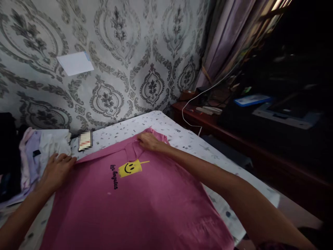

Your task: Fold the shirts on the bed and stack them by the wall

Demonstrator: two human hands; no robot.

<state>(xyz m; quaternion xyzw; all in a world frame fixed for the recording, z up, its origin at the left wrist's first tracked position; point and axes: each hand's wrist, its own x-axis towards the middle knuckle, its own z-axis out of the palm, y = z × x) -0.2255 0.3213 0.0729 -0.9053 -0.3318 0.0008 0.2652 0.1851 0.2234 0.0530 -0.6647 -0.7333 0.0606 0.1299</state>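
A pink shirt (156, 201) lies spread out in front of me, printed with a yellow smiling cup with a straw and black "Los Angeles" lettering. Its far edge is pulled into a fairly straight line between my hands. At the left end of that edge, my left hand (61, 168) pinches the fabric. My right hand (150, 141) grips the cloth at the far right, beside what looks like the collar, with its fingertips partly hidden. Beneath the shirt is a white patterned bed sheet (179, 139).
Stacked folded clothes (53, 142) sit at the left, near a small blurred-out card (85, 140). Patterned wallpaper (117, 86) backs the bed, with white paper (75, 63) on it. At right, a dark wooden table (197, 116) carries a white cable (194, 100) and a blue-edged object (252, 100).
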